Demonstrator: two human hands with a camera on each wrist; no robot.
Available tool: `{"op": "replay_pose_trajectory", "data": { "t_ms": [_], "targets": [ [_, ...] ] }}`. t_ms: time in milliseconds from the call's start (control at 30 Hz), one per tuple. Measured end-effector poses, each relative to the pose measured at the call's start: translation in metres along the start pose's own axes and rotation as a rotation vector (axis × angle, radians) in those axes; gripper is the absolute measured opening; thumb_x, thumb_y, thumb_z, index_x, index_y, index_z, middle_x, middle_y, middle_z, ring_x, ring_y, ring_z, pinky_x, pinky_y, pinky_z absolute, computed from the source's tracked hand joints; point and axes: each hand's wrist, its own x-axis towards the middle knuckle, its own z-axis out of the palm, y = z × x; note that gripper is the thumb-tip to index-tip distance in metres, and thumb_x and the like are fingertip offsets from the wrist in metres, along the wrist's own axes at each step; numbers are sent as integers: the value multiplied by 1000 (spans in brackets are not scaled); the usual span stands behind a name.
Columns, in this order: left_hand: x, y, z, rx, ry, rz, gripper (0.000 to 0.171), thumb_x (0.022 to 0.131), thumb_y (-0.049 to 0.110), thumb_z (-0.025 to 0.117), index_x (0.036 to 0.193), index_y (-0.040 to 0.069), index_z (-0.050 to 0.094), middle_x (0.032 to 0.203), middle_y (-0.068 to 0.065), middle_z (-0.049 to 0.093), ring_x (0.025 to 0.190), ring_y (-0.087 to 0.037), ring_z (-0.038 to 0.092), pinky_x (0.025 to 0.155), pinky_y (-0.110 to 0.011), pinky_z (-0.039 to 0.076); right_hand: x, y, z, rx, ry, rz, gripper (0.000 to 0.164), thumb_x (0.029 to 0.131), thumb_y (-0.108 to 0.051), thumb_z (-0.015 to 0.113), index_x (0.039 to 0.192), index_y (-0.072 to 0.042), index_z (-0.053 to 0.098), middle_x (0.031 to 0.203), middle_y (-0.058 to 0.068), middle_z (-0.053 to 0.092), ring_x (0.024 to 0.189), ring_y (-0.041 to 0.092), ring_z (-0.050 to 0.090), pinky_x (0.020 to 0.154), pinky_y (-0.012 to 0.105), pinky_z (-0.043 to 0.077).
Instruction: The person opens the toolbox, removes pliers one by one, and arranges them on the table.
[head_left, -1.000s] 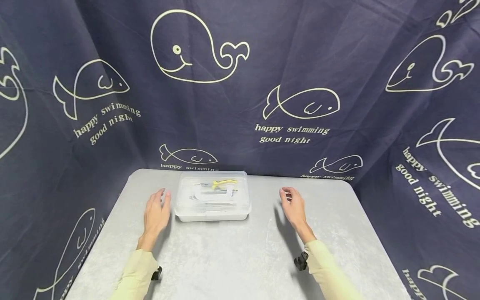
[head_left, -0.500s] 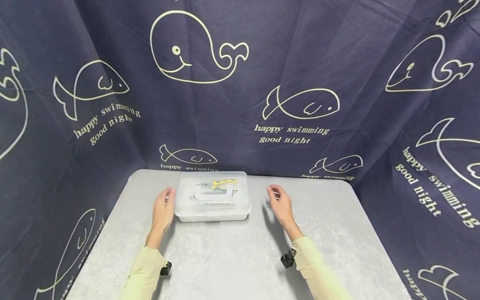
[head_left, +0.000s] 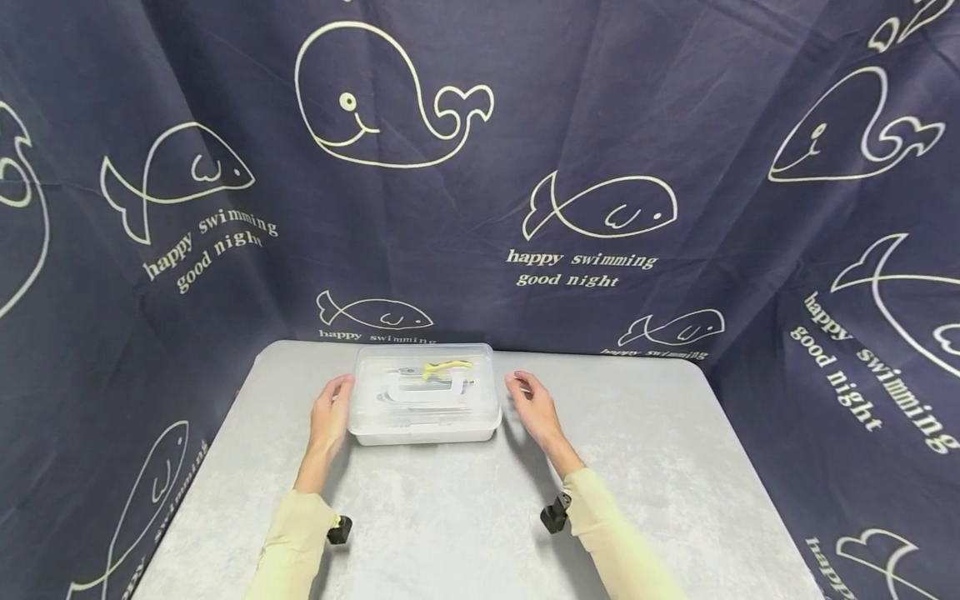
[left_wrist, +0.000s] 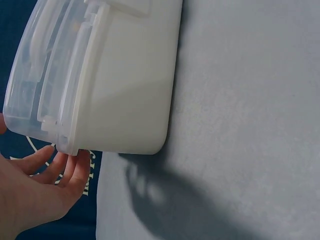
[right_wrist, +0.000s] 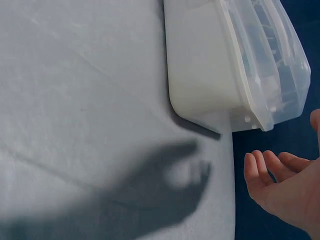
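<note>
A white plastic box [head_left: 426,435] with a clear lid [head_left: 480,400] sits on the table towards its back edge. Through the lid show yellow-handled pliers [head_left: 448,365] and a white lid handle. My left hand [head_left: 327,418] is at the box's left end; in the left wrist view its fingertips [left_wrist: 82,157] are right at the lid's rim, fingers relaxed. On the other side, my right hand [head_left: 536,410] is a short gap from the box's right end. The right wrist view shows that hand's loosely bent fingers [right_wrist: 272,165] apart from the box, with nothing in them.
The grey table [head_left: 450,525] runs under both arms, its back edge just behind the box. A dark blue curtain [head_left: 465,233] printed with fish and whales hangs around the back and sides. A black wrist camera [head_left: 555,512] is strapped to the right wrist.
My right hand has moved left, from well out on the table to near the box. The left hand has come right, up to the box's left end. The box has stayed in place.
</note>
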Motion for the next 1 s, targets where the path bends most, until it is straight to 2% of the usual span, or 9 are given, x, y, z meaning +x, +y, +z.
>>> {"op": "replay_pose_trajectory", "data": {
  "t_ms": [100,233,433,567,700,1000],
  "targets": [
    [1,0,2,-20,2,-15,59,107,49,42,147,6,51,148,-20,50,135,-38,46,113,-52,34,0,-1,4,3,-37,14,56,105,-40,58,144,0,54,135,18,64,123,35,61,105,47,48],
    [3,-1,4,-34,1,-40,57,106,49,46,145,8,54,146,-18,51,132,-37,47,112,-50,34,1,-2,9,36,-86,31,60,105,-41,57,146,3,51,140,21,60,124,36,60,101,45,51],
    [5,-1,1,-26,-44,-59,62,105,52,47,149,8,51,152,-20,47,138,-39,43,116,-52,31,2,-4,14,47,-144,38,63,104,-46,58,147,-1,52,141,20,59,126,34,58,98,42,53],
    [7,-1,-2,-16,-99,-68,69,106,55,44,153,5,45,159,-22,39,148,-41,32,122,-52,22,4,-7,17,40,-152,72,67,101,-51,59,147,-3,53,140,19,61,126,32,58,99,42,51],
    [8,-1,-2,-11,-136,-67,71,107,54,41,155,2,41,162,-22,35,152,-40,25,124,-51,16,5,-10,17,102,-152,135,70,99,-52,62,147,-1,52,139,20,60,123,31,59,98,44,51],
    [10,0,0,-23,-123,-64,66,108,47,43,153,-1,43,160,-22,37,152,-38,27,125,-47,16,4,-16,15,149,-150,205,70,97,-49,66,146,0,53,139,21,60,121,32,60,98,44,51]
  ]
}}
